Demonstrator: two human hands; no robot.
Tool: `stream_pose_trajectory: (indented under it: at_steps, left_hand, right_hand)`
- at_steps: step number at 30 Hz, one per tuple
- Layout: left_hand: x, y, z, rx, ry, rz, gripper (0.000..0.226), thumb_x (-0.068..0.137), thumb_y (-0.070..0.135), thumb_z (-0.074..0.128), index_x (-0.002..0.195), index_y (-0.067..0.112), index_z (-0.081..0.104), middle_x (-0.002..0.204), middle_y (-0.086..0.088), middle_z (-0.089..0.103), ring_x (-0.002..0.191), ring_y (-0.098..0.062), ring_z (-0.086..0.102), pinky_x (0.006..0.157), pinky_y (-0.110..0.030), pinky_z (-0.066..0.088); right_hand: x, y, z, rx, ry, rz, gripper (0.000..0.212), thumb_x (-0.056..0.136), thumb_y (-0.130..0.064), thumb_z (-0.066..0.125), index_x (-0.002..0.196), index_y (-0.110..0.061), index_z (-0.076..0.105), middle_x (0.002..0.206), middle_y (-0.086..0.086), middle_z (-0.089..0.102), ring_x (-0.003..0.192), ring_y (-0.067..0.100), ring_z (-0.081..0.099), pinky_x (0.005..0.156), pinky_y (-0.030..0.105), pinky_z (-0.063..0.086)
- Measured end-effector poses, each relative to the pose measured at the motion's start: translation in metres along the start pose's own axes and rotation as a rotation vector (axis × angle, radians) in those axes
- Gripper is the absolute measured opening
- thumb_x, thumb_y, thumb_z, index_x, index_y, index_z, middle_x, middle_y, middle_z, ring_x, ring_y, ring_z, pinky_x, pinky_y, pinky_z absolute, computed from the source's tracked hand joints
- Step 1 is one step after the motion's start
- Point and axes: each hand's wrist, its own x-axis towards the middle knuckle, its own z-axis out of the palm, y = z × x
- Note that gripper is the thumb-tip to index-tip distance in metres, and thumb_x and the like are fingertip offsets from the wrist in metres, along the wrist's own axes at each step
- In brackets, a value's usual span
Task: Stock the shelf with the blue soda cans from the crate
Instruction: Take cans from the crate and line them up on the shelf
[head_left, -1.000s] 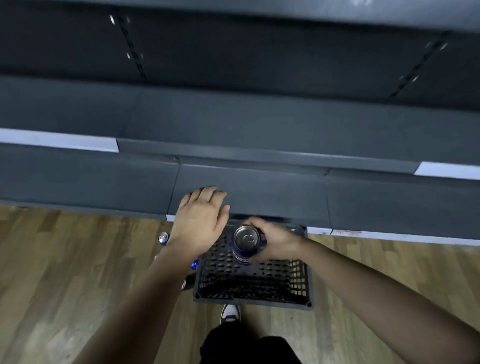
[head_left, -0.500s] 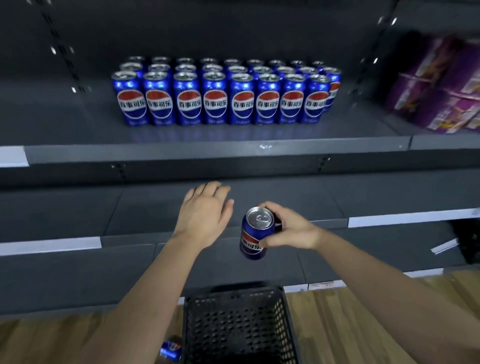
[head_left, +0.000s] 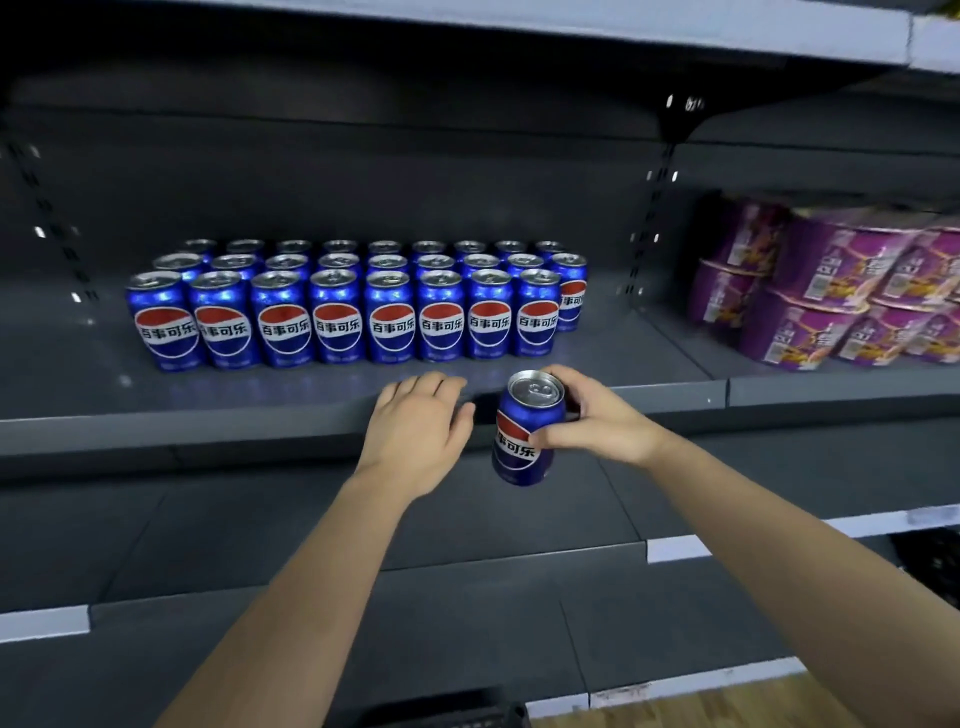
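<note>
Dark grey back panel ahead of me, slotted upright right of centre, purple packs far right, wood floor bottom right, white strip lower left.

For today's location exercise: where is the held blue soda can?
Head view, right of centre: the right hand grips the blue metal soda can, in front of the grey shelf edge.

Blue can tilted before stocked shelf
</note>
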Motion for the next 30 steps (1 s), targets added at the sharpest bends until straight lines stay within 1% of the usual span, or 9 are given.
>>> stream_pose_trajectory:
  at_steps: [3,7,10,13,17,21,25,27,30]
  left_hand:
    - [0.018,0.013,0.003,0.008,0.028,-0.005,0.037,0.099,0.036,0.037,0.130,0.020,0.052,0.128,0.002,0.055,0.118,-0.020,0.047,0.102,-0.031,0.026]
    - [0.040,0.030,0.010,0.012,0.034,-0.032,0.041,0.099,0.036,0.036,0.136,0.021,0.047,0.132,0.002,0.054,0.121,-0.020,0.046,0.105,-0.033,0.026]
    - [0.053,0.039,0.014,0.022,0.028,-0.049,0.043,0.100,0.037,0.034,0.139,0.020,0.044,0.135,0.001,0.052,0.124,-0.019,0.045,0.106,-0.033,0.024]
    - [0.064,0.046,0.015,0.023,0.038,-0.066,0.043,0.100,0.037,0.035,0.138,0.020,0.045,0.134,0.001,0.052,0.124,-0.019,0.044,0.105,-0.033,0.025]
    - [0.075,0.053,0.015,0.031,0.057,-0.077,0.041,0.100,0.036,0.036,0.136,0.019,0.047,0.132,0.001,0.054,0.121,-0.020,0.046,0.105,-0.033,0.025]
    - [0.085,0.060,0.019,0.044,0.062,-0.078,0.042,0.100,0.036,0.035,0.137,0.019,0.046,0.134,0.002,0.052,0.123,-0.019,0.044,0.106,-0.031,0.022]
    - [0.093,0.065,0.025,0.045,0.068,-0.076,0.043,0.100,0.036,0.035,0.138,0.020,0.046,0.134,0.002,0.052,0.125,-0.018,0.043,0.106,-0.030,0.021]
    - [0.096,0.067,0.029,0.045,0.063,-0.076,0.043,0.100,0.036,0.035,0.138,0.020,0.046,0.134,0.002,0.052,0.125,-0.018,0.043,0.106,-0.031,0.021]
    - [0.100,0.069,0.034,0.051,0.062,-0.072,0.042,0.100,0.036,0.035,0.137,0.019,0.047,0.134,0.002,0.053,0.125,-0.019,0.043,0.106,-0.031,0.023]
  right_hand:
    - [0.011,-0.003,-0.026,-0.031,0.019,-0.034,0.054,0.064,-0.013,0.078,0.114,-0.018,0.058,0.106,-0.006,0.070,0.102,0.009,0.065,0.084,0.021,0.050]
    - [0.027,-0.001,-0.064,-0.018,0.031,-0.052,0.051,0.065,-0.016,0.076,0.113,-0.021,0.060,0.109,-0.004,0.071,0.104,0.013,0.067,0.089,0.031,0.053]
    - [0.039,-0.003,-0.088,0.045,0.033,-0.060,0.047,0.067,-0.015,0.071,0.111,-0.024,0.060,0.106,-0.006,0.072,0.101,0.011,0.068,0.083,0.024,0.053]
    - [0.053,-0.002,-0.108,0.037,0.052,-0.075,0.046,0.067,-0.015,0.071,0.110,-0.024,0.061,0.104,-0.006,0.073,0.101,0.011,0.068,0.084,0.025,0.051]
    - [0.068,0.004,-0.128,0.009,0.039,-0.061,0.041,0.067,-0.016,0.070,0.106,-0.026,0.061,0.095,-0.010,0.072,0.094,0.007,0.068,0.079,0.025,0.049]
    - [0.076,0.016,-0.137,-0.011,0.017,-0.044,0.046,0.066,-0.017,0.072,0.110,-0.025,0.061,0.103,-0.005,0.073,0.101,0.012,0.068,0.088,0.030,0.051]
    - [0.079,0.028,-0.139,0.002,-0.011,-0.025,0.051,0.067,-0.018,0.070,0.116,-0.025,0.058,0.108,-0.005,0.072,0.103,0.011,0.067,0.090,0.029,0.049]
    - [0.080,0.032,-0.139,0.032,-0.001,-0.015,0.055,0.068,-0.018,0.067,0.121,-0.026,0.053,0.112,-0.004,0.069,0.105,0.010,0.065,0.091,0.028,0.048]
    - [0.079,0.036,-0.134,0.064,0.012,-0.030,0.067,0.071,-0.019,0.067,0.131,-0.026,0.038,0.122,-0.003,0.062,0.111,0.009,0.061,0.097,0.030,0.047]
